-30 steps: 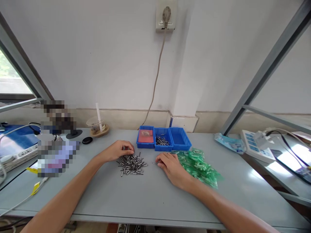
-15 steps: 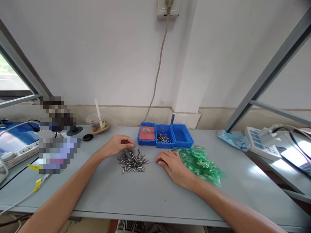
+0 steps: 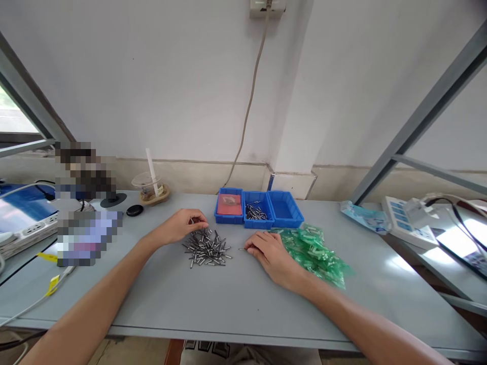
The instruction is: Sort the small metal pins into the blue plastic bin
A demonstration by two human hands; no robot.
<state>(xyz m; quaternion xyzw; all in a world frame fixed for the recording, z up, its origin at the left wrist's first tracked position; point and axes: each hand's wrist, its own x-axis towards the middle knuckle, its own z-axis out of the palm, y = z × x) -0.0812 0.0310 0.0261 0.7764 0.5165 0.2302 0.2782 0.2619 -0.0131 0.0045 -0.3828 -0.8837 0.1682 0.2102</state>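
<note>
A loose pile of small metal pins (image 3: pixel 207 248) lies on the grey table. At its upper left edge is my left hand (image 3: pixel 186 225), thumb and fingers pinched together; what they hold, if anything, is too small to make out. My right hand (image 3: pixel 268 253) rests on the table to the right of the pile, closed on a single metal pin (image 3: pixel 241 249) whose end pokes out left of the fingertips. Behind it, the middle blue bin (image 3: pixel 258 224) contains more pins. Green plastic bags (image 3: pixel 315 253) with small pieces inside lie beside my right hand.
The left blue bin (image 3: pixel 229 219) holds a red packet (image 3: pixel 229 204); another blue bin (image 3: pixel 285 209) adjoins on the right. A plastic cup (image 3: pixel 146 186), a black round lid (image 3: pixel 134 210) and a power strip (image 3: pixel 38 230) stand left. A blue packet (image 3: pixel 365 217) and white power strip (image 3: pixel 407 225) lie right.
My left hand has drawn back slightly left from the pile, its fingers more curled. My right hand keeps its place with the pin. The whole view has shifted a little.
</note>
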